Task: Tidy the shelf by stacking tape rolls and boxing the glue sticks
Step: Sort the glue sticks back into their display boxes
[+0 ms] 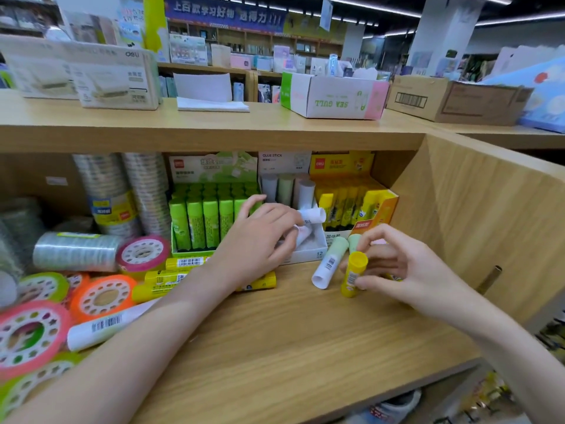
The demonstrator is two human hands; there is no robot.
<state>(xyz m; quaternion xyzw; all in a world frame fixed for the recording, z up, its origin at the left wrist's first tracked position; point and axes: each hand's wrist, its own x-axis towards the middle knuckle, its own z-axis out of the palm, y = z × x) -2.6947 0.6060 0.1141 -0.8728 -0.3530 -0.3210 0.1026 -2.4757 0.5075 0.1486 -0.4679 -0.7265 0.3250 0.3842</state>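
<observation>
Head view. The left hand (260,237) curls round a white glue stick (308,220) over the white cardboard box (308,250), the landmark here. Right of that box, the right hand (394,264) pinches a yellow-capped glue stick (353,275) beside a loose green-capped white stick (328,263). Left of it, yellow sticks (171,278) and coloured tape rolls (104,296) lie scattered: boxing seems partly done, stacking mostly left.

Pink tape roll (26,338) cut by left edge; labels blurred, prob. unreadable.
</observation>
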